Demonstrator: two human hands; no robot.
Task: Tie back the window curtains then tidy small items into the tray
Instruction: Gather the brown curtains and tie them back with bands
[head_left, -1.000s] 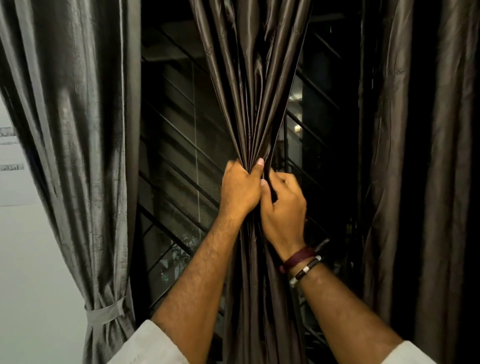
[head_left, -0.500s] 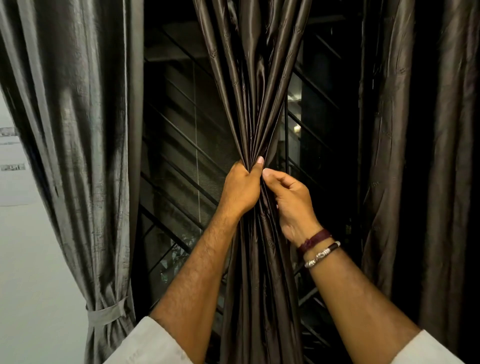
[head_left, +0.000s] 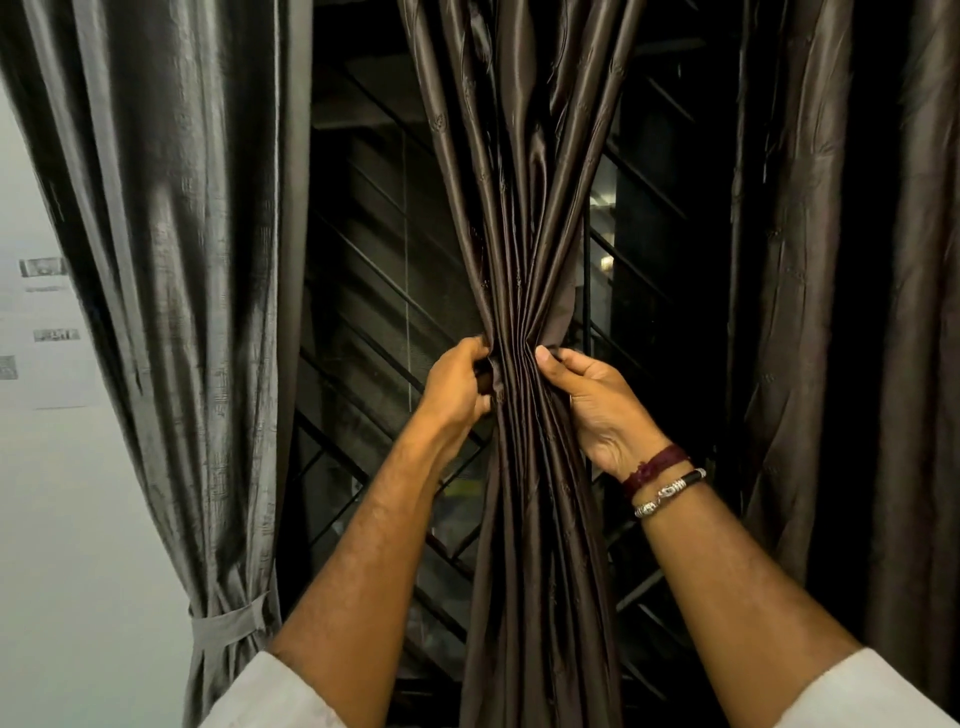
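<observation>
A home room: satin curtains (head_left: 524, 208) drape a barred window (head_left: 374, 322) beside a white wall (head_left: 62, 519).

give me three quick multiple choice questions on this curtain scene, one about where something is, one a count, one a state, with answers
1. Where is the curtain that is already tied with a band?
A. far left
B. centre
C. far right

2. How many bands are on the right wrist?
A. none
B. one
C. two

3. What state is the middle curtain in?
A. spread flat
B. bunched between both hands
C. lying on the floor

Answers:
1 A: the grey tie band wraps the left curtain.
2 C: a maroon band and a black-and-silver bracelet.
3 B: the left hand and right hand squeeze the middle curtain into tight pleats.
</observation>
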